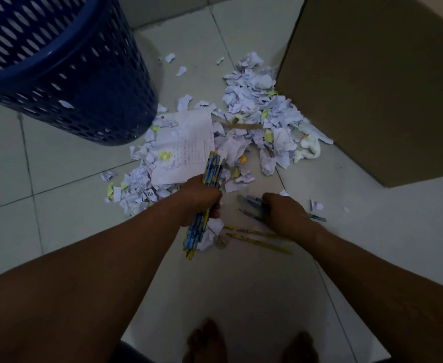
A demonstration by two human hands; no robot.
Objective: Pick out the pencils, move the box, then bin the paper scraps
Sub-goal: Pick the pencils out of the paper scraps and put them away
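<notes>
Dim, bluish, soft footage; wide-angle bending at edges

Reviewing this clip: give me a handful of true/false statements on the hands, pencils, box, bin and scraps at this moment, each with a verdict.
1. The left hand grips a bundle of pencils. True.
2. The right hand is lifting the cardboard box. False: it is low over the loose blue pencils on the floor; the box stands apart at the right.
3. The paper scraps are already in the blue bin. False: they lie heaped on the floor between bin and box.
4. Two yellow pencils lie on the floor near the right wrist. True.
5. The bin stands on the left of the view. True.
6. The printed sheet lies on top of the box. False: it lies on the scrap pile, beside the bin.
</notes>
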